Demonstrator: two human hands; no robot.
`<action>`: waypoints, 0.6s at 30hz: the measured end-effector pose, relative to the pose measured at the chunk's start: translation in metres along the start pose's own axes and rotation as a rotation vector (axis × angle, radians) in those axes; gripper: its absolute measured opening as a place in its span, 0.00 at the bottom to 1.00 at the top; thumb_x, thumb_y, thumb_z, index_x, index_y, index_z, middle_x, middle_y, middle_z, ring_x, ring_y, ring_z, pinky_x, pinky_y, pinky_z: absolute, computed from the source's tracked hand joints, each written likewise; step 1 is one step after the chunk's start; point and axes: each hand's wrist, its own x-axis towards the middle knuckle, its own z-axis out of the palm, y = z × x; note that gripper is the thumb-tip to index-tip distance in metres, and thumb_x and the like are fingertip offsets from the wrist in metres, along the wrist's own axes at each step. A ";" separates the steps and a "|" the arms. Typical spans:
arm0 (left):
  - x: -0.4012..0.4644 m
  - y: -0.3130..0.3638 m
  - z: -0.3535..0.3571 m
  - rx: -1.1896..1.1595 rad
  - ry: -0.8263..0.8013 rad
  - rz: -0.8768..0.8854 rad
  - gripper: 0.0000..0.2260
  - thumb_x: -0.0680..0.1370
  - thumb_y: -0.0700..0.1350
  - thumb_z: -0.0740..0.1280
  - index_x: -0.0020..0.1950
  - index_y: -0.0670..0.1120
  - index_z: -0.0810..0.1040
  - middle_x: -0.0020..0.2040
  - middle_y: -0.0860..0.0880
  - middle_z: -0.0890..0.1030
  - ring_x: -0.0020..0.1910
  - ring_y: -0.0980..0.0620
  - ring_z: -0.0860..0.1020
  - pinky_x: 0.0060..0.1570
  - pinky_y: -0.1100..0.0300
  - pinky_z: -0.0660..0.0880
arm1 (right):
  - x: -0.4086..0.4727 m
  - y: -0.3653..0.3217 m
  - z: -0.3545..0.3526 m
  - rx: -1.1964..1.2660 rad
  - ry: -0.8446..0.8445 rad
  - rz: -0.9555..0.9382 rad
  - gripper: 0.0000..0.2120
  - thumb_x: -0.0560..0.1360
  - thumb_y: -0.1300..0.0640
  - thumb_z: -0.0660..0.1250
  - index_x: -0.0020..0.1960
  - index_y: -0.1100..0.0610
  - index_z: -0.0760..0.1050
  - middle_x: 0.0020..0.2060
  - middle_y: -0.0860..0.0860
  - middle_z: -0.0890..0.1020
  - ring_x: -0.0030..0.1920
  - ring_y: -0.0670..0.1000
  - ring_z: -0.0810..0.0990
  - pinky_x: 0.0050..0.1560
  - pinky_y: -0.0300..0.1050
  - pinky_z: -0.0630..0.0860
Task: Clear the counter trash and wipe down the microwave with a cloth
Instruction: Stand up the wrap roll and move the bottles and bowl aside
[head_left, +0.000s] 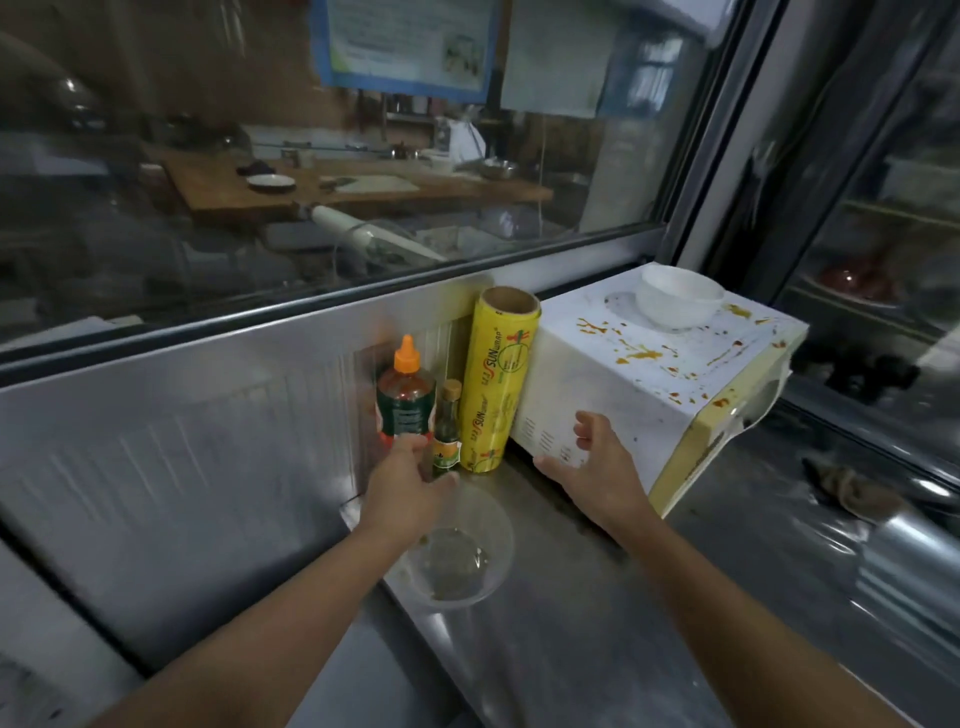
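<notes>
Steel counter (582, 639), clear bowl (467, 566) with greenish dregs, left hand (410, 488) over it, grip unclear, right hand (597, 473) spread beside microwave (649, 379)

Light: dim, soft | Glare: shiny streaks on the metal counter (779, 597), near right | Blur: left side smeared | Edges: bent

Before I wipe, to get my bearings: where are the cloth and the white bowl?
cloth (852, 491): head view, its crumpled middle.
white bowl (675, 312): head view, its outer wall.
</notes>
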 end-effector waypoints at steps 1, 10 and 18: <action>0.001 0.008 0.001 0.009 -0.011 0.025 0.20 0.73 0.45 0.71 0.63 0.46 0.70 0.52 0.51 0.78 0.54 0.51 0.77 0.52 0.59 0.72 | -0.001 -0.002 -0.008 -0.004 0.021 -0.001 0.38 0.69 0.50 0.74 0.72 0.56 0.60 0.68 0.54 0.70 0.66 0.51 0.70 0.61 0.44 0.68; 0.023 0.084 0.036 0.018 -0.131 0.143 0.24 0.73 0.47 0.70 0.67 0.47 0.68 0.62 0.49 0.75 0.58 0.50 0.75 0.58 0.54 0.74 | 0.016 -0.003 -0.085 -0.022 0.192 0.011 0.38 0.69 0.48 0.73 0.73 0.54 0.58 0.69 0.52 0.68 0.67 0.51 0.69 0.63 0.49 0.70; 0.067 0.147 0.088 0.013 -0.149 0.207 0.22 0.73 0.47 0.71 0.65 0.46 0.69 0.61 0.46 0.76 0.57 0.48 0.76 0.57 0.53 0.74 | 0.078 0.020 -0.145 0.026 0.287 -0.009 0.38 0.70 0.50 0.74 0.73 0.56 0.59 0.69 0.54 0.68 0.67 0.52 0.68 0.62 0.46 0.68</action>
